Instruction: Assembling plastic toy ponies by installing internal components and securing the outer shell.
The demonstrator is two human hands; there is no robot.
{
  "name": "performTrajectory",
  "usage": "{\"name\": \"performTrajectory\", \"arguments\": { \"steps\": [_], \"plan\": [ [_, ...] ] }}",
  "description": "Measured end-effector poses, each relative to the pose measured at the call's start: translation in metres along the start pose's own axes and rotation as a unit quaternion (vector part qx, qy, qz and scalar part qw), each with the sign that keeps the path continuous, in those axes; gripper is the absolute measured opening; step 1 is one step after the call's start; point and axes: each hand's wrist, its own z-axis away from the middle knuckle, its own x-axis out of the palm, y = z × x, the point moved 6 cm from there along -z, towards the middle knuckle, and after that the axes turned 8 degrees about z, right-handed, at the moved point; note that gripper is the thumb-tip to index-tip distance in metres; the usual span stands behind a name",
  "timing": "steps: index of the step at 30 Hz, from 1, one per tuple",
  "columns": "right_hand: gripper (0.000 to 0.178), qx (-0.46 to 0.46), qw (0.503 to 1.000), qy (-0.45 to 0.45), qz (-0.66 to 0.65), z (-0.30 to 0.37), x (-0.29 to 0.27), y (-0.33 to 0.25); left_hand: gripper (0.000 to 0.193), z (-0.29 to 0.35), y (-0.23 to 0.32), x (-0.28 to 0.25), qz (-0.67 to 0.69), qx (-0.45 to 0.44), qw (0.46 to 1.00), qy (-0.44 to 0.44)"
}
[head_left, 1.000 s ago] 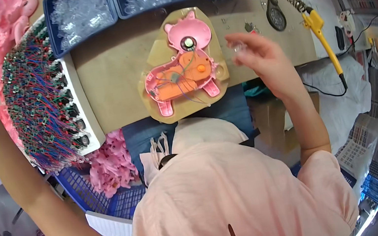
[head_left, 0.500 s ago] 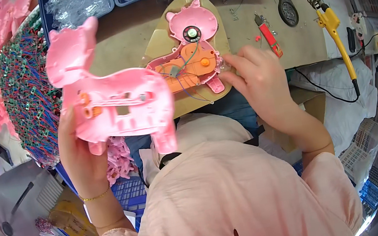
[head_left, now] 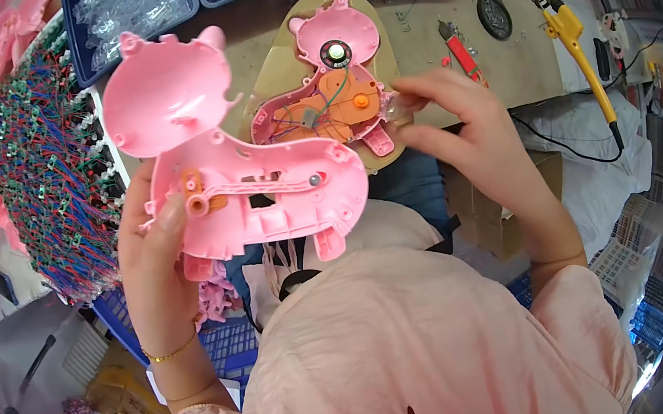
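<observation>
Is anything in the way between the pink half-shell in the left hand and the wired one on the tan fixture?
Nothing visible between them: the held half-shell, in the left hand, partly covers the wired half-shell in this view. The right hand and a clear plastic piece are at the latter's right edge.

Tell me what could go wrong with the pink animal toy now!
The thin wires lie loose over the orange case in the other half shell, so they might get pinched or snagged.

The left hand grips the raised half shell near one end, so it could tip or slip.

The red-handled tool lies close behind the right hand, so a careless move might knock it.
</observation>
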Motion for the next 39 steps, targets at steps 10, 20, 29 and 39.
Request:
{"name": "performTrajectory", "arguments": {
  "steps": [10,20,29,39],
  "plan": [
    [0.045,0.075,0.88,-0.182,-0.432,-0.003,0.096,-0.073,0.071,0.034,-0.044,-0.045,0.361,-0.037,0.928,-0.085],
    [0.026,-0.407,0.877,0.035,0.254,0.009,0.029,-0.054,0.041,0.017,-0.015,-0.013,0.103,0.016,0.994,0.01],
    [0.013,-0.416,0.887,-0.057,0.195,0.003,0.042,-0.041,0.034,0.0,-0.023,0.005,0.022,-0.001,0.999,0.042],
    [0.009,-0.105,0.981,-0.054,-0.153,-0.01,0.031,-0.023,0.033,-0.017,-0.04,0.029,-0.114,0.048,0.992,-0.011]
  ]
}}
